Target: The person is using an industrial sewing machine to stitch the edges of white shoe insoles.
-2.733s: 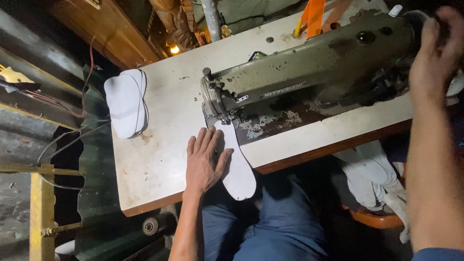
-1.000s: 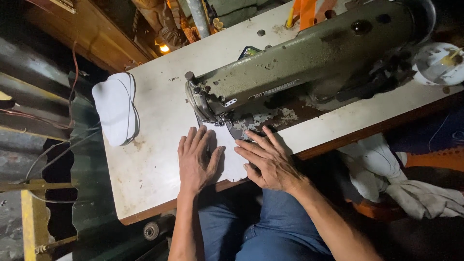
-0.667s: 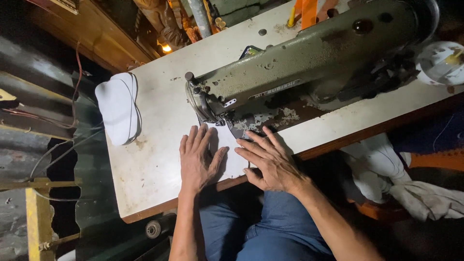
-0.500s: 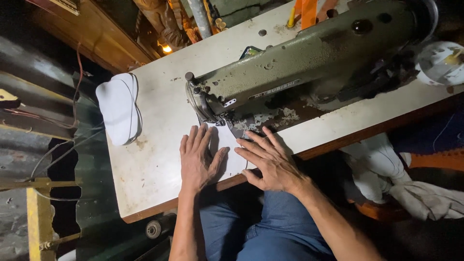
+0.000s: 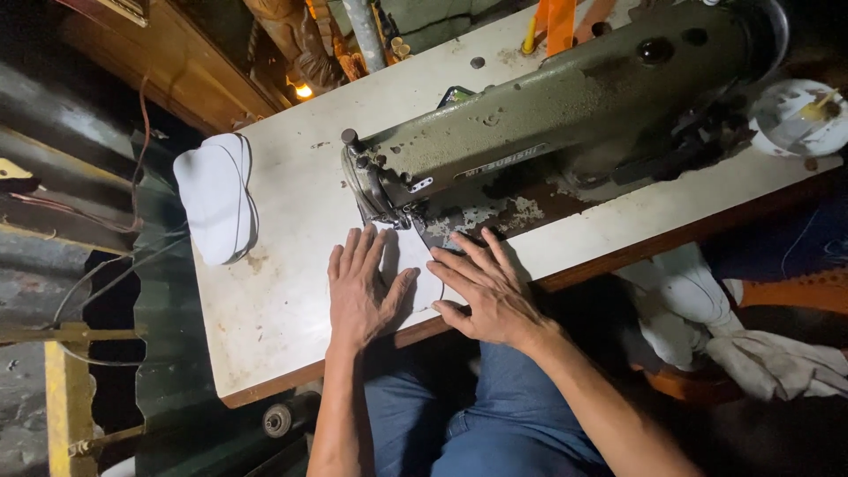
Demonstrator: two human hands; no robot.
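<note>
Since the earliest frame the right hand has come down from the far end of the sewing machine to the work, and over the last second both hands have barely shifted. The left hand now lies flat on the counter, palm down, fingers spread and pointing toward the machine, its thumb resting on the white cut piece. The right hand lies flat just beside it, fingers fanned out and pressing on the same piece from the other side; neither hand pinches anything, both simply press down. The white cut piece lies on the counter between the two hands, its far end running under the needle end of the machine, its near end reaching toward the counter's front edge. The sewing machine is olive green and worn, with bare patches on its bed, and stands across the back of the counter. Well apart to the left, near the counter's edge, lies a stack of white sole-shaped pieces. Beyond the right end of the machine sits a white round dish. The person's legs in blue jeans show below the counter, and pale cloth lies heaped low at the right.
</note>
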